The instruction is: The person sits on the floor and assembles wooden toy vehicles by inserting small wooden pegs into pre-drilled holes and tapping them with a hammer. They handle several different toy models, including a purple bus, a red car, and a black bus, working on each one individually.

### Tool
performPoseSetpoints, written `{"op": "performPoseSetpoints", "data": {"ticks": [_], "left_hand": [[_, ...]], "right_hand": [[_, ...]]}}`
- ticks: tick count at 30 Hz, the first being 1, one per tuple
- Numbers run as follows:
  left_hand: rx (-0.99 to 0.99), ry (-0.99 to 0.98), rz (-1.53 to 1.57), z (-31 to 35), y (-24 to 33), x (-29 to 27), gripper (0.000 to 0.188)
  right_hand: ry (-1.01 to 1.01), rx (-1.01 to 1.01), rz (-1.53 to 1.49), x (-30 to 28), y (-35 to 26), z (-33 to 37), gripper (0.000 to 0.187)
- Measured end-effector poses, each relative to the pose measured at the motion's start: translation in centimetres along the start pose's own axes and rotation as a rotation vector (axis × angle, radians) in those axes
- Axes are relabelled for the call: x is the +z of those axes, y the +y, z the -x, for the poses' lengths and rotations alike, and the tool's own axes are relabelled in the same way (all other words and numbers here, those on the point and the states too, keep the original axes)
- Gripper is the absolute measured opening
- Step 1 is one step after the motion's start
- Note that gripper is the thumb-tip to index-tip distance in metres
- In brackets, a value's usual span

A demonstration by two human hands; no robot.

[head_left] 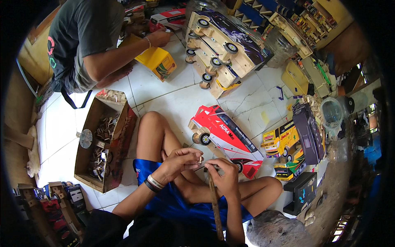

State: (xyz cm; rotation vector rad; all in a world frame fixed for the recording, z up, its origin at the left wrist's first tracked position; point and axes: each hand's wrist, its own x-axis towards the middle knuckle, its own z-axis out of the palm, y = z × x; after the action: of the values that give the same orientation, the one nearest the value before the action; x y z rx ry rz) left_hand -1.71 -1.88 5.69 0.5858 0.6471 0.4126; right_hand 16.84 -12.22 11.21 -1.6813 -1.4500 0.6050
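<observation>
My left hand (179, 161) is closed in a pinch on a small pale wooden piece (200, 159), held above my crossed legs. Close to it, my right hand (225, 176) has thumb and fingertips pressed together; whatever they pinch is too small to make out. A wooden stick (214, 206), like a tool handle, slopes down from beside the right fingers over my lap; its upper end is partly hidden. Just beyond both hands lies a red and white toy bus (226, 133) on its side, with black wheels and a bare wood underside.
On my left stands an open box (131, 136) of small wooden bits. Ahead, a large dark toy bus (242, 43) shows its wheeled underside. Another person (88, 41) handles a yellow toy body (158, 61). Yellow toy trucks (279, 138) stand at right; a grey stone-like lump (279, 230) sits by my right knee.
</observation>
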Motion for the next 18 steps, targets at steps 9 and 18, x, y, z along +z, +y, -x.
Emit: {"op": "performPoseSetpoints", "data": {"ticks": [9, 18], "left_hand": [[0.469, -0.112, -0.311, 0.2, -0.4, 0.4, 0.043], [0.651, 0.061, -0.625, 0.8, -0.3, -1.5, 0.028]], "right_hand": [[-0.031, 0.454, -0.617, 1.1, 0.7, -0.8, 0.015], [-0.093, 0.392, -0.448, 2.3, 1.7, -1.1, 0.032]]}}
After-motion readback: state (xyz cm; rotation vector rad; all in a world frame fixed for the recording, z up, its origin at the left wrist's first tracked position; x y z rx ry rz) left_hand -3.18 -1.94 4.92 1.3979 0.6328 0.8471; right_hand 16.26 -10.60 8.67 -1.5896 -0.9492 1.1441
